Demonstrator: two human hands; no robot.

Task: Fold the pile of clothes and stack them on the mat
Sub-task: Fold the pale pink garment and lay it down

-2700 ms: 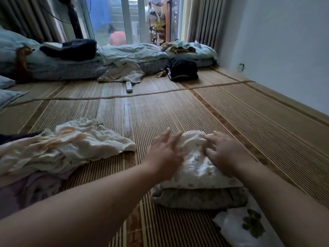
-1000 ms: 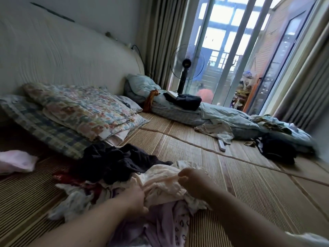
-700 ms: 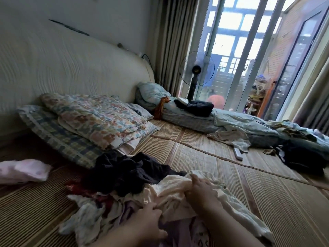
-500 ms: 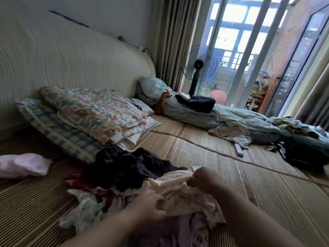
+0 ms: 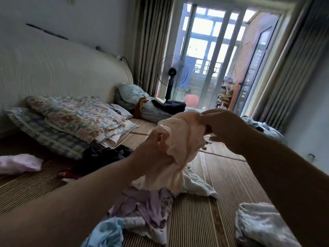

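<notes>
Garment, peach and crumpled, hangs between my two hands above the pile of clothes on the striped mat. My left hand has its fingers curled round the left edge; my right hand pinches the top corner, a little higher. Its lower end reaches the pile, touching or not I cannot tell. I see a folded pale cloth on the mat at lower right, apart from the pile

- peach garment: crumpled, held above the pile in my left hand and right hand
- pile: loose lilac, white and blue clothes on the mat
- folded stack: pale, on the mat, right of the pile
</notes>
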